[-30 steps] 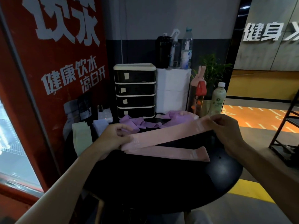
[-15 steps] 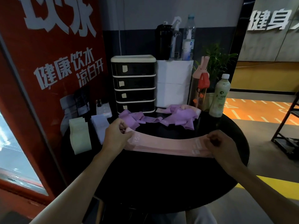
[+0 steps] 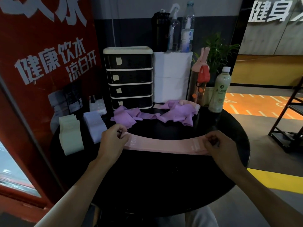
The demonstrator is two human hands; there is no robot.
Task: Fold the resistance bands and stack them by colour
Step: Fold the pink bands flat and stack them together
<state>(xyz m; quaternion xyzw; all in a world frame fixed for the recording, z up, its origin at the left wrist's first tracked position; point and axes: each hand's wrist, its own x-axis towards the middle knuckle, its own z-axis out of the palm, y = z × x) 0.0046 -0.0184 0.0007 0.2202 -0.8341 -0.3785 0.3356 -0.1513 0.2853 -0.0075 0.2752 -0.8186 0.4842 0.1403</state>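
A pink resistance band (image 3: 164, 145) lies flat and stretched sideways across the round black table (image 3: 155, 185). My left hand (image 3: 113, 141) pinches its left end and my right hand (image 3: 219, 145) pinches its right end. Behind it sprawls a loose heap of purple bands (image 3: 152, 114). At the table's left stand a folded pale green stack (image 3: 70, 135) and a folded pale lilac stack (image 3: 95, 126).
A black drawer unit (image 3: 129, 77) and a white box (image 3: 172, 77) stand at the back, with bottles on top. A pink bottle (image 3: 199, 82) and a green drink bottle (image 3: 219, 90) stand at the back right. A red sign panel (image 3: 41, 71) borders the left.
The upper pink layer was brought down onto the lower one, so the band now lies doubled and flat. Both hands came lower and nearer to me, still holding the ends.
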